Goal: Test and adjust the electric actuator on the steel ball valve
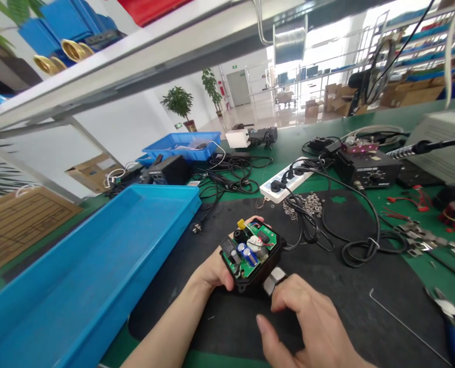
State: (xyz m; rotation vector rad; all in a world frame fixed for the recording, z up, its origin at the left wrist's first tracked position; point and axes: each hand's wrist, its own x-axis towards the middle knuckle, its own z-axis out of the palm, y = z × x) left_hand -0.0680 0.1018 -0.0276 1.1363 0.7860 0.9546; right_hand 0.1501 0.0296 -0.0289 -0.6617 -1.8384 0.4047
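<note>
Basically, left hand (215, 268) has its fingers wrapped under a black housing (250, 255) with a green circuit board, board side up, held above the dark mat (227, 322). Right hand (308, 317) is by the metal piece (274, 281) at the housing's lower side; thumb and index parted, contact unclear. Blue tray (89, 271) on the left, white power strip (285, 181) beyond the housing, small metal rings (308, 205) beside strip, bent rod (407, 327) and pliers (453, 327) at right on worktop (400, 204).
</note>
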